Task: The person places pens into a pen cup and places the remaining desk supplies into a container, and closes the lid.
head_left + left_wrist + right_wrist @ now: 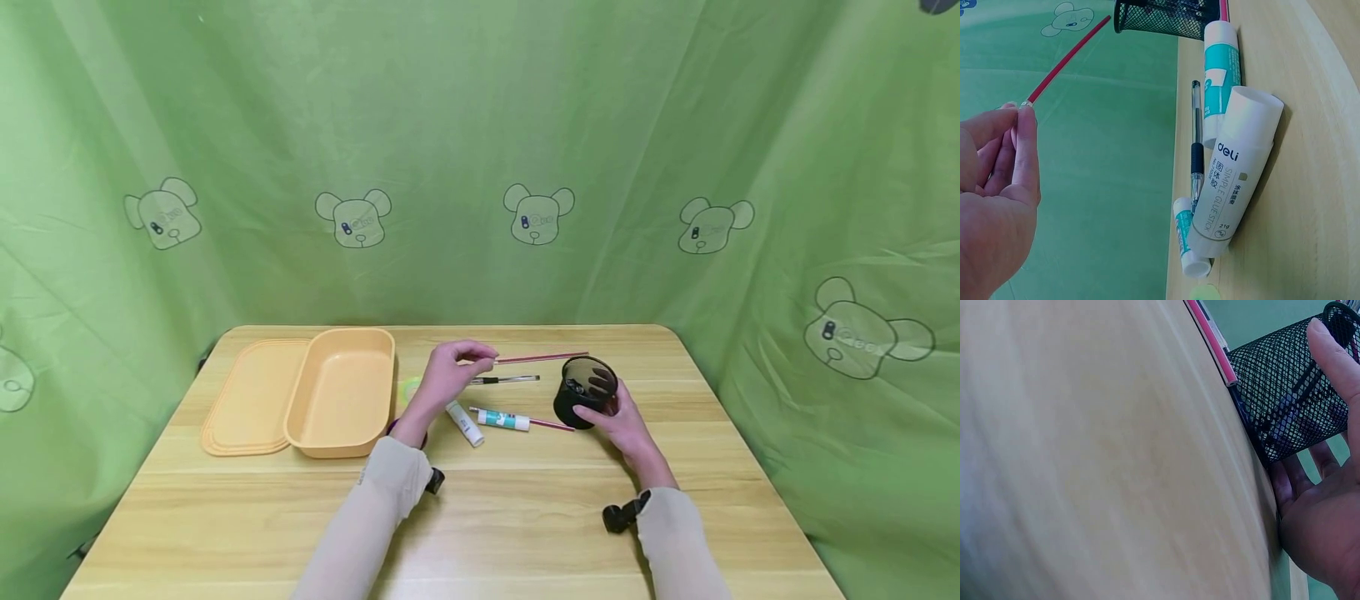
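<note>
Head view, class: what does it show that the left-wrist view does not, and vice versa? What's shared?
Head view only: a peach plastic box, a flat peach lid, the right hand.

Left-wrist view only: legible "deli" lettering on the white cylindrical glue stick.

Both: the left hand pinching a slim red pencil, and the black mesh cup.

Three glue sticks (pixel 1235 172), two pencils (pixel 542 358); pen (pixel 1197 156), cup (pixel 567 408), box (pixel 330 452), lid (pixel 251 392): one each.

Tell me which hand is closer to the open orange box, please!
Left. The left hand is just to the right of the open orange box, pinching a red pencil; the right hand is much farther right, holding the black mesh cup.
</note>
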Motion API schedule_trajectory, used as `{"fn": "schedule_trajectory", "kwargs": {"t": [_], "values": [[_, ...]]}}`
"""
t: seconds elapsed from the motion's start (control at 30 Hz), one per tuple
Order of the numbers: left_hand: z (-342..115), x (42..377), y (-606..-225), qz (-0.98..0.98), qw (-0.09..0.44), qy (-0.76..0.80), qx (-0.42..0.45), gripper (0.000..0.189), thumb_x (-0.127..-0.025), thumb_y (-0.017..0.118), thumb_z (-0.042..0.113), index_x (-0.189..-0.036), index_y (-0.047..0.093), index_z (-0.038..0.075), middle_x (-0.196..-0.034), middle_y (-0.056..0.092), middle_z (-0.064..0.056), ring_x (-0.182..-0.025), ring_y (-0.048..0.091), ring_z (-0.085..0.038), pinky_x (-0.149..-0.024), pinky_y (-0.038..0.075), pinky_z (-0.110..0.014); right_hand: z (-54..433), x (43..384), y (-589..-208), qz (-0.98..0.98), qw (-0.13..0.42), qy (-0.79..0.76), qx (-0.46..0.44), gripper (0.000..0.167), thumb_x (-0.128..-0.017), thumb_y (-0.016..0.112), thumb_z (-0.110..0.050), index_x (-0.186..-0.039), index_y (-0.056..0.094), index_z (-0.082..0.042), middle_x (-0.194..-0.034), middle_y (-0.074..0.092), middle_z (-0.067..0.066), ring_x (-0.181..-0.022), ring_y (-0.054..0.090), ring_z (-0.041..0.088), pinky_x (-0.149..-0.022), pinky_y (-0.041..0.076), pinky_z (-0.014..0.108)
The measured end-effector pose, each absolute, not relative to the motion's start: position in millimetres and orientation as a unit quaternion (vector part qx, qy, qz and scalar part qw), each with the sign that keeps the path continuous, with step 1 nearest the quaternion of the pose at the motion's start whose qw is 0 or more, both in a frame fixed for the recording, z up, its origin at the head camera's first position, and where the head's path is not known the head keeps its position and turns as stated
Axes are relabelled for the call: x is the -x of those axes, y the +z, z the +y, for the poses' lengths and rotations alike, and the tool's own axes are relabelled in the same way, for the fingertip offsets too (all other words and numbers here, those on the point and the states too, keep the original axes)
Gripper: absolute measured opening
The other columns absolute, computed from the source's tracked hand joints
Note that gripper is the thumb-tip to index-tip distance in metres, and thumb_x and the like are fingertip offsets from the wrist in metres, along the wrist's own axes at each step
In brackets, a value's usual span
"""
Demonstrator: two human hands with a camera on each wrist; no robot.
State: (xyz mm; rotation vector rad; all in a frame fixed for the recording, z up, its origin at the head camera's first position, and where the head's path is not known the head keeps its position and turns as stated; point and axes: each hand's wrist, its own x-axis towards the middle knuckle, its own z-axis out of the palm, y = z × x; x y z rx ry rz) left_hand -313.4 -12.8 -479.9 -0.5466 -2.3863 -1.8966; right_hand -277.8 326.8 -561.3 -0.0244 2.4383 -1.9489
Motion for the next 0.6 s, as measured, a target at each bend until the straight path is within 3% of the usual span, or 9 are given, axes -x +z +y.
{"fn": "schedule_trajectory", "kwargs": {"t": [0.27,0.6], "values": [[-12,312,-478,-0.772,-0.007,-0.608,0.187,0.014,-0.093,0.078,0.016,-0.106,0.081,0.016,-0.107,0.078,0.000,-0.096,0.071,-0.014,-0.079,0.060,-0.028,326,276,-559,0.771,0.010,-0.636,0.009,0.089,-0.093,0.078,-0.011,-0.163,0.024,-0.014,-0.164,0.035,0.020,-0.152,0.034,0.035,-0.101,0.037,0.003],[-2,312,-478,-0.783,-0.007,-0.590,0.195,0.016,-0.091,0.079,0.012,-0.107,0.080,0.015,-0.103,0.077,-0.002,-0.095,0.070,-0.015,-0.079,0.062,-0.027,326,277,-561,0.779,0.010,-0.626,0.004,0.092,-0.092,0.080,-0.014,-0.163,0.023,-0.014,-0.163,0.037,0.022,-0.151,0.035,0.036,-0.101,0.037,0.004]]}}
